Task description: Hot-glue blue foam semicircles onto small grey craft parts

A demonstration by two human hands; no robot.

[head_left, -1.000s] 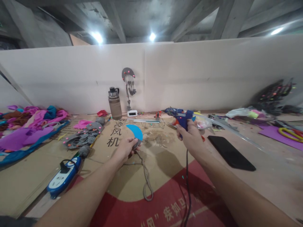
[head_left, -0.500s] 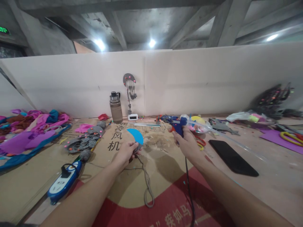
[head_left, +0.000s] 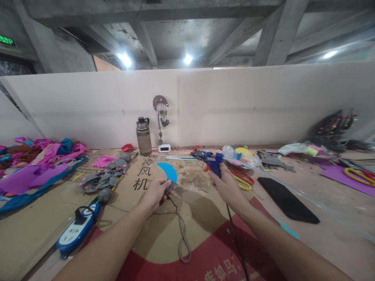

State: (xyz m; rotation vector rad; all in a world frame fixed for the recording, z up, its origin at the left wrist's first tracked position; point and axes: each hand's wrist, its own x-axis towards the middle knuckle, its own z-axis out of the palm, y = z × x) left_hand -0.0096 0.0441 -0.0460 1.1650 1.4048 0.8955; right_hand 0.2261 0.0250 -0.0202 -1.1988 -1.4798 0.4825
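From where I stand, the right grip [head_left: 219, 177] has just brought the blue glue gun [head_left: 209, 157] lower and leftward, so its nozzle [head_left: 195, 155] sits nearer the blue crescent piece [head_left: 168, 172], though the two remain apart. The left grip [head_left: 158, 192] has hardly shifted; it is closed on the crescent's lower end, pinching it along with something grey that the fingers partly hide. The right grip is wrapped round the gun's handle; I can't tell whether the trigger is pressed. Grey yarn [head_left: 183, 230] trails from beneath the left grip into a loop over the printed cardboard [head_left: 162, 242] on the worktop [head_left: 336, 218]. A black cord [head_left: 233, 226] drops below the right grip, red and yellow scissors [head_left: 243, 180] lie just to its right, and a black phone [head_left: 288, 201] rests farther out. Left of the left grip sit a grey felt ornament [head_left: 107, 176] and a power strip [head_left: 68, 236]. Beyond both grips stand a water bottle [head_left: 143, 138] and a white digital clock [head_left: 164, 148]. I see nothing blocking nozzle from crescent.
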